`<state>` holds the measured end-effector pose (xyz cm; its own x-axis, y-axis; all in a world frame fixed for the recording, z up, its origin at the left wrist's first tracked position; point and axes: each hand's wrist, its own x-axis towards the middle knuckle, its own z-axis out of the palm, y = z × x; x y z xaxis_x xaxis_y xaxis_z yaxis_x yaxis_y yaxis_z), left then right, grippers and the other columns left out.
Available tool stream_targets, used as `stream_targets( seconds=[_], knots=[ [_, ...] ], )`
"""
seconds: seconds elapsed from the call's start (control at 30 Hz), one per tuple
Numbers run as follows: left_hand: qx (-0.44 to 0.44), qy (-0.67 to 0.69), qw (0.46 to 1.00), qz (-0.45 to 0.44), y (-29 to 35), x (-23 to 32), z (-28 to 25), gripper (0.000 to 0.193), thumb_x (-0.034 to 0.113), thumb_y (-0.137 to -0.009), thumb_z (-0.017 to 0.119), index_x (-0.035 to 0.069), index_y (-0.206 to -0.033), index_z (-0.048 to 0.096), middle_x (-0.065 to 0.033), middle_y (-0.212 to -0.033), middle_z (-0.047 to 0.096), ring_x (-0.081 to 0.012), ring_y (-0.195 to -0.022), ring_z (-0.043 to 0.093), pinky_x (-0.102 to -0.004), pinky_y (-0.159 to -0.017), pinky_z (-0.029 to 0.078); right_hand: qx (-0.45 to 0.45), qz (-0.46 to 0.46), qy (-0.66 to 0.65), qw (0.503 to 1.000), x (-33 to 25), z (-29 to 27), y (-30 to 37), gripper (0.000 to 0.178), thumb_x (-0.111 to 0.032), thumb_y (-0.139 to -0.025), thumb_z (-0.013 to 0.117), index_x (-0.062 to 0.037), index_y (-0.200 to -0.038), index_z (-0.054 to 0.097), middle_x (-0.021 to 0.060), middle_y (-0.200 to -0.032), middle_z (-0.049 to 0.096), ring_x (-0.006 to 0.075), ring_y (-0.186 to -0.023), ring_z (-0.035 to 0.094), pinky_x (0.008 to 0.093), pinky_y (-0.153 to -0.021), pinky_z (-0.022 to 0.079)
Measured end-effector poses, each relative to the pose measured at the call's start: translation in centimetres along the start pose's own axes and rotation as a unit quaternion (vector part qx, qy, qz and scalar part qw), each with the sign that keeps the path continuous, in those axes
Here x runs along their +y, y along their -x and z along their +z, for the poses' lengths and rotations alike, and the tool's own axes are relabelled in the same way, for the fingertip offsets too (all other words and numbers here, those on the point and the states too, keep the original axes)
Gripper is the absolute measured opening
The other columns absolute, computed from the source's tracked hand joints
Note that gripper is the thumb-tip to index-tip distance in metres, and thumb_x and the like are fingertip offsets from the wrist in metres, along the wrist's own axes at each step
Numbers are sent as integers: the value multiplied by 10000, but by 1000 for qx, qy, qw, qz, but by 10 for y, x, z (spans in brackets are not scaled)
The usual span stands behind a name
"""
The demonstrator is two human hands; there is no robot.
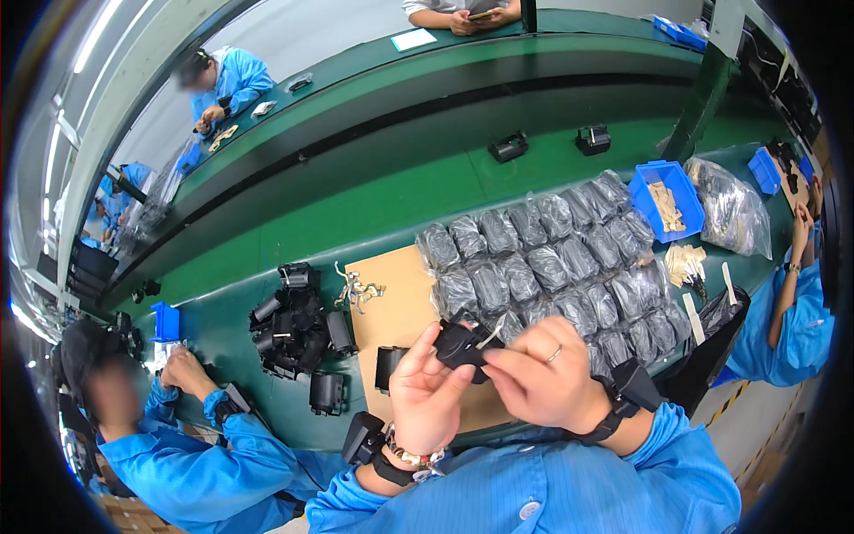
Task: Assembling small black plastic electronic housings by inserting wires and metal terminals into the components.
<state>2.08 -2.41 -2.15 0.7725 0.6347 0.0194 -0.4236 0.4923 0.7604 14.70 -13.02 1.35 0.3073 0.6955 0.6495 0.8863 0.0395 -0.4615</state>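
My left hand (pixel 422 405) grips a small black plastic part (pixel 456 345) from its left side, thumb in front, above the cardboard sheet (pixel 396 276). At the part's right side my right hand (pixel 553 378) is closed in a pinch. A thin pale strip (pixel 489 336) sticks up by its fingertips, against the part; its lower end is hidden. Just left of my left hand a black housing (pixel 388 367) lies on the cardboard. Several pale, curved clips (pixel 358 290) are loose near the sheet's far left corner.
Rows of black parts in clear bags (pixel 544 265) cover the bench's right side. A blue bin (pixel 640 194) with flat beige pieces stands beyond them, beside a plastic bag (pixel 731 205). Bare black housings (pixel 289 325) are heaped at left. Co-workers sit close on both sides.
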Motion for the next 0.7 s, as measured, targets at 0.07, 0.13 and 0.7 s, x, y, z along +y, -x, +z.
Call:
stream_targets(
  seconds=[0.07, 0.13, 0.7],
  knots=[
    [1, -34, 999, 7, -1, 0, 4, 640, -213, -769, 508, -3, -1349, 337, -192, -1277, 488, -242, -1168, 499, -350, -919, 473, -15, -1, 56, 998, -11, 0, -18, 304, -144, -713, 667, -97, -1010, 627, 13, -919, 570, 202, -868, 535, 353, -702, 373],
    [-28, -71, 997, 0, -1, 1, 4, 654, -221, -759, 494, 3, -1351, 330, -176, -1283, 481, -241, -1171, 496, -343, -898, 488, -86, 15, 88, 992, -9, 2, -12, 338, -186, -734, 639, -123, -1065, 632, 8, -1046, 526, 220, -995, 474, 386, -780, 306],
    [-86, -350, 933, -16, -7, 5, 19, 513, -189, -711, 590, -56, -1196, 489, -213, -1281, 469, -255, -1028, 601, -318, -873, 515, -95, 126, 16, 987, 7, -21, 2, 85, -215, -649, 734, -197, -706, 674, -47, -885, 511, 241, -949, 417, 400, -745, 238]
  ],
)
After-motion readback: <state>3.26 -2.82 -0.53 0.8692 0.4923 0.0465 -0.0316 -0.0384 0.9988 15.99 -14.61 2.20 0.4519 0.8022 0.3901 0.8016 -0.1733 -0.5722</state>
